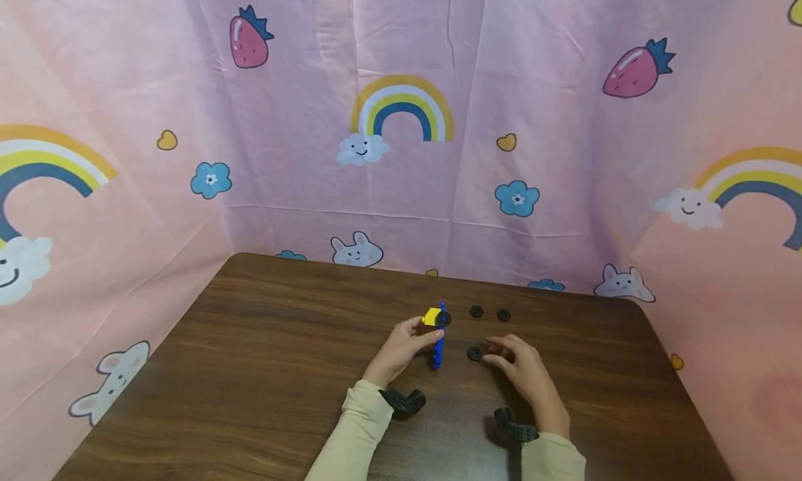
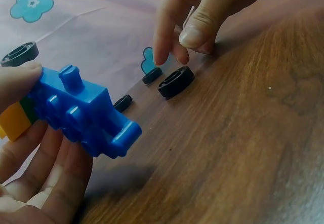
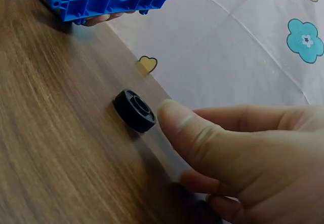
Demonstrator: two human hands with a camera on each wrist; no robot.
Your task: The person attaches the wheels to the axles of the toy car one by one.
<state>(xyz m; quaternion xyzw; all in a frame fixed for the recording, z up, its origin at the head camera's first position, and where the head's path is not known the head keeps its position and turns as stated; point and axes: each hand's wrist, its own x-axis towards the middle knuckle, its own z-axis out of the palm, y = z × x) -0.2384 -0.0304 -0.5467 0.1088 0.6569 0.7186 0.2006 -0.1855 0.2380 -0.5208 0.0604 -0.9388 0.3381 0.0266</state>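
Note:
My left hand [image 1: 401, 349] grips a blue toy car base [image 2: 81, 107], thumb on one side and fingers on the other. A yellow block [image 1: 431, 317] is joined to the base near its far end. One black wheel [image 1: 443, 319] sits on the base close to that block. The underside of the base faces my right hand, ribbed and hollow in the right wrist view. My right hand [image 1: 523, 369] is beside a loose black wheel [image 3: 134, 111] lying on the table. Its thumb tip is just short of the wheel, fingers loosely bent, holding nothing.
Two more black wheels, a left one [image 1: 477, 311] and a right one [image 1: 504, 314], lie farther back on the brown wooden table [image 1: 282, 369]. Behind the table's far edge hangs a pink patterned cloth [image 1: 401, 188]. Black wrist mounts [image 1: 404, 402] jut out over the table.

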